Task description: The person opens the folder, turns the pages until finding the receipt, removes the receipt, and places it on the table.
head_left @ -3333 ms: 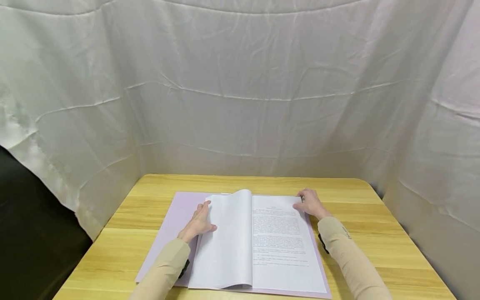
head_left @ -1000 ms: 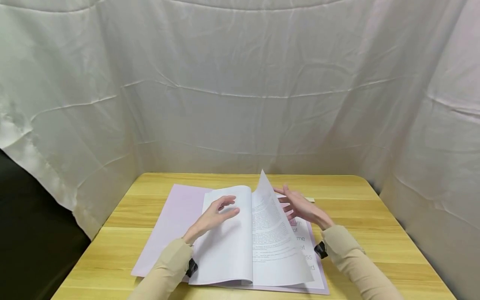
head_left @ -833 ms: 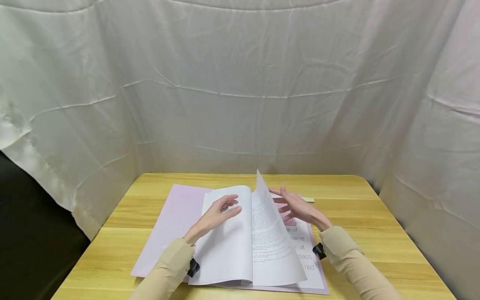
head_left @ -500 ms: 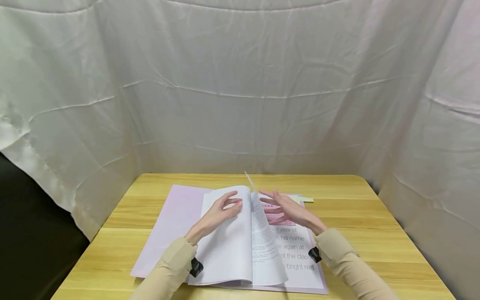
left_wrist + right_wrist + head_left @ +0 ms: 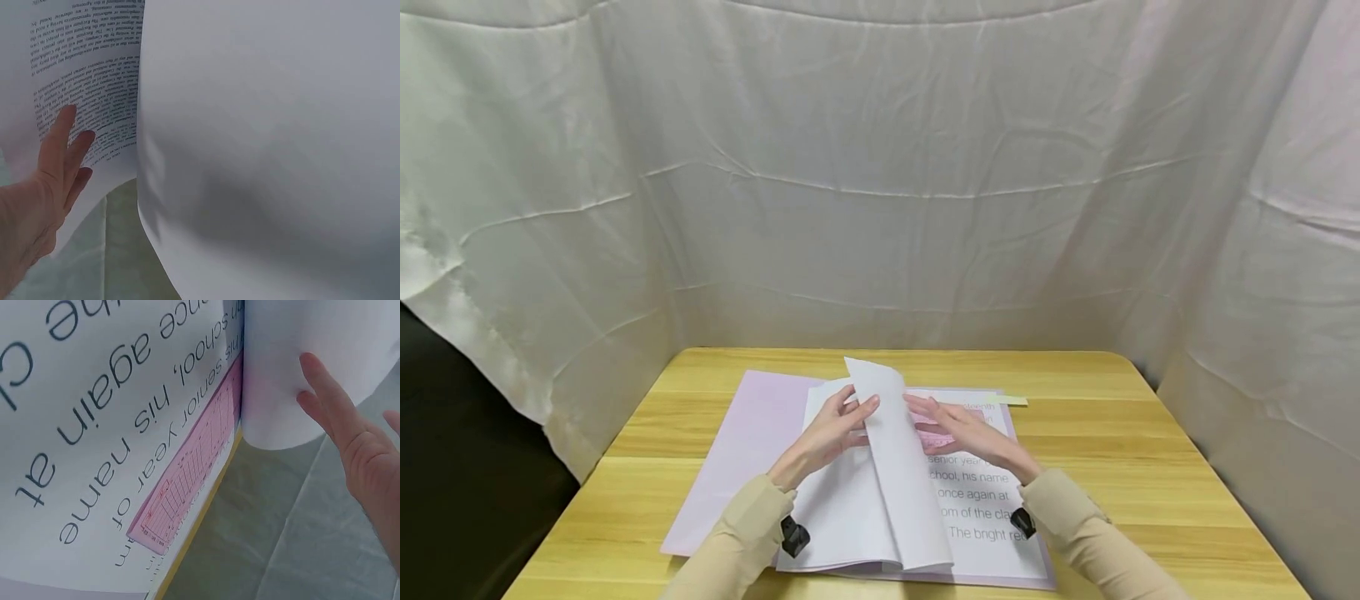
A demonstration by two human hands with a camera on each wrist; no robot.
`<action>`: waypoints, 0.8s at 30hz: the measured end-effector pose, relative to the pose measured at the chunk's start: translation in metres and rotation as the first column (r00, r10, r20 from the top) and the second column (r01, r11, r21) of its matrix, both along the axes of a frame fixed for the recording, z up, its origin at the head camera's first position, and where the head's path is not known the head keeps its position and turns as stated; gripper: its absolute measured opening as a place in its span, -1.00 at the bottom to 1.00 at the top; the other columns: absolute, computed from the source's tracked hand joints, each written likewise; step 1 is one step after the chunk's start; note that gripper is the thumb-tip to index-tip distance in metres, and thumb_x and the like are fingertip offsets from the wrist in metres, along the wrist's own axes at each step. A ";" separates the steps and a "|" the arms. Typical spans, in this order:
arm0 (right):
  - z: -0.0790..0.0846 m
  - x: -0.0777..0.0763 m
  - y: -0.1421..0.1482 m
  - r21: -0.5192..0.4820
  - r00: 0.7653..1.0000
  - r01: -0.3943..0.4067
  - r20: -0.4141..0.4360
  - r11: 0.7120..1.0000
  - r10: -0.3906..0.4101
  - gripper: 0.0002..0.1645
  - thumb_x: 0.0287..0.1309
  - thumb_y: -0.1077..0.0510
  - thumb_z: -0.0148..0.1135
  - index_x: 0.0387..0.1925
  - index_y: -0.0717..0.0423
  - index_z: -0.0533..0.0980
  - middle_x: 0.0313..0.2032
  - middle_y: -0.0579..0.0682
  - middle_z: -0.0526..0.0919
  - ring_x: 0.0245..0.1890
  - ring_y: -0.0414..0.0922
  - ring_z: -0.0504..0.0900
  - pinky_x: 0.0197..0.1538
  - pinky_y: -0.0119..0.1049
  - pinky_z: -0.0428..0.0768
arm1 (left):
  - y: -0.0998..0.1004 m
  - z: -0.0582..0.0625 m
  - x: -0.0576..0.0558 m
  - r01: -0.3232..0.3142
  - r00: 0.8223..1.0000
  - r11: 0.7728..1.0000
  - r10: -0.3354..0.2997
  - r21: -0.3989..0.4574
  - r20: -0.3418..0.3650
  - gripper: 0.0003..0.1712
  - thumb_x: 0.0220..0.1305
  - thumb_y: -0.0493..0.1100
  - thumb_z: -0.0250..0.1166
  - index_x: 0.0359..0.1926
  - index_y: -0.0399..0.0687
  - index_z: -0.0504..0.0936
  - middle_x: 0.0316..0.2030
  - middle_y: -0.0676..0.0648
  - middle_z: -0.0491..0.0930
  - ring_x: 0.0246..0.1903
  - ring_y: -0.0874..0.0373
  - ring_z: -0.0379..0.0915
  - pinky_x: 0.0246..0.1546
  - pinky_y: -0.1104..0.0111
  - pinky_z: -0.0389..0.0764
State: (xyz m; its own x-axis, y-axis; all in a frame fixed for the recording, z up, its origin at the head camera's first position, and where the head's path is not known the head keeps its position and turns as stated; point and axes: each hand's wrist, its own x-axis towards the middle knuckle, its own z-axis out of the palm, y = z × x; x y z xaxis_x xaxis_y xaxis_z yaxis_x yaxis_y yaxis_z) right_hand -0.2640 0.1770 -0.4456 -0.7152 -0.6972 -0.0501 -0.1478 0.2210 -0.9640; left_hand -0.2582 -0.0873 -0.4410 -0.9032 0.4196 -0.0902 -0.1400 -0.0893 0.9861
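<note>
An open book of white sheets in a lilac cover (image 5: 737,458) lies on the table. One sheet (image 5: 901,483) stands curved over the middle, blank side up and leaning left. My right hand (image 5: 973,432), fingers spread, touches its blank side, as the right wrist view shows too. My left hand (image 5: 827,429) meets the sheet's free edge, thumb nearest; in the left wrist view its straight fingers (image 5: 56,140) lie against the small printed text. Uncovered on the right is a large-print page (image 5: 992,558) with a pink slip (image 5: 187,475) of printed lines, partly behind my right hand.
A pale tab (image 5: 1013,400) sticks out at the book's upper right. The wooden table (image 5: 1150,500) is enclosed by grey-white cloth (image 5: 925,167) at the back and sides. Each wrist carries a small black device (image 5: 794,536).
The printed sheet has swung from the right side past upright to lean left, uncovering the large-print page and pink slip. My right hand has moved left with it; my left hand meets its edge.
</note>
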 end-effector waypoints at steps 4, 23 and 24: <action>0.000 0.003 -0.003 0.010 0.999 -0.031 -0.028 0.999 0.031 -0.27 0.61 -0.20 -0.46 0.59 0.05 0.00 0.60 0.19 -0.04 0.52 0.37 0.10 0.31 0.14 0.56 | -0.003 -0.001 0.000 -0.015 1.000 1.000 0.015 -0.004 -0.017 -0.29 0.45 -0.21 0.18 0.48 -0.26 0.08 0.32 -0.47 0.37 0.07 -0.02 0.63 0.05 0.08 0.73; -0.015 0.006 0.015 -0.021 0.995 0.058 -0.076 0.998 -0.060 -0.33 0.62 -0.10 -0.35 0.52 0.18 0.18 0.50 0.28 0.22 0.48 0.33 0.23 0.42 0.27 0.38 | -0.021 -0.014 -0.008 -0.233 0.972 0.959 0.234 -0.160 -0.013 0.01 0.18 -0.42 0.37 0.55 -0.19 0.01 0.26 -0.44 0.45 -0.12 0.05 0.66 -0.09 0.17 0.74; -0.018 0.004 0.018 -0.034 0.995 0.063 -0.074 0.997 -0.066 -0.33 0.62 -0.08 -0.33 0.51 0.23 0.17 0.49 0.34 0.23 0.46 0.36 0.25 0.40 0.26 0.40 | -0.022 -0.015 -0.009 -0.233 0.972 0.958 0.234 -0.165 -0.011 0.02 0.18 -0.41 0.38 0.55 -0.18 0.01 0.28 -0.44 0.44 -0.10 0.04 0.65 -0.09 0.18 0.73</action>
State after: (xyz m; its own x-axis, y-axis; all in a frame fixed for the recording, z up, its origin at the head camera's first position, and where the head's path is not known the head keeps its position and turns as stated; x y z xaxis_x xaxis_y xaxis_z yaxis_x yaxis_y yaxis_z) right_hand -0.2599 0.1947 -0.4631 -0.7596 -0.6498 0.0262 -0.2062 0.2025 -0.9573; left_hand -0.2671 -0.1094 -0.4562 -0.9731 0.1758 -0.1486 -0.1434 0.0422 0.9888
